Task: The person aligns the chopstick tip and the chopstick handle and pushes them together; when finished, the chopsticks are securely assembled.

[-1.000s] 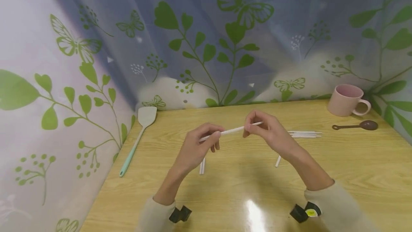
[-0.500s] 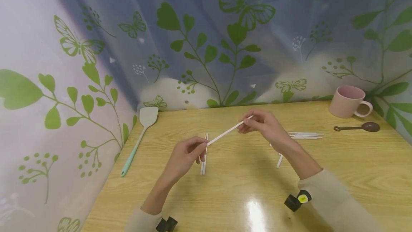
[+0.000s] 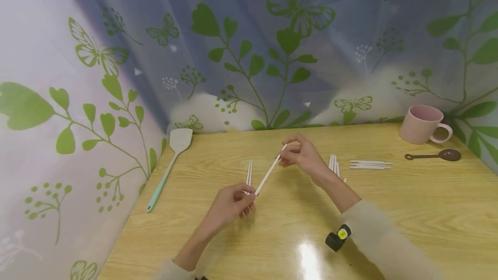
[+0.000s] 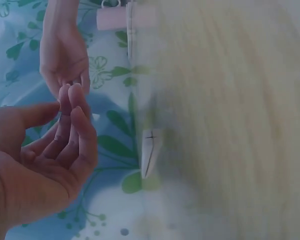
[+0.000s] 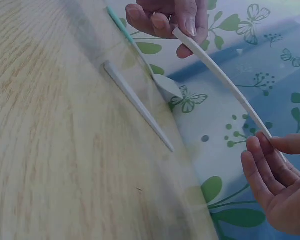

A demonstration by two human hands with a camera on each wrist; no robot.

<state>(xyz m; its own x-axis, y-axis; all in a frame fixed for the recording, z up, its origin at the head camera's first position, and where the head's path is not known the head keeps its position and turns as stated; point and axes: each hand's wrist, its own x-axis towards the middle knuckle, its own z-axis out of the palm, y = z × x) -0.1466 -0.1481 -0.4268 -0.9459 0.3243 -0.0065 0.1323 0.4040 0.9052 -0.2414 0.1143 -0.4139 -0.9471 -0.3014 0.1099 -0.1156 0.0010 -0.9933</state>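
Observation:
A slim white chopstick [image 3: 267,176] is held slantwise above the table, its upper end to the right. My left hand [image 3: 231,204] pinches the lower end between thumb and fingers. Near the upper end, my right hand [image 3: 305,159] grips it with thumb and fingertips. The right wrist view shows the chopstick [image 5: 230,87] spanning both hands. Behind my left hand, a pair of white chopsticks [image 3: 250,168] lies on the table, partly covered. Beyond my right forearm lie more white chopsticks [image 3: 333,163], their near ends partly hidden.
Several white chopsticks [image 3: 370,165] lie crosswise further right. A brown spoon [image 3: 449,155] rests before a pink mug [image 3: 420,125] at the back right. On the left lies a spatula [image 3: 167,172] with a green handle. A patterned curtain [image 3: 241,55] hangs along the table's back edge.
Both hands have come lower, and the right one has moved left. The held chopstick has turned from nearly level to steeply slanted. The chopsticks behind the right forearm show more now.

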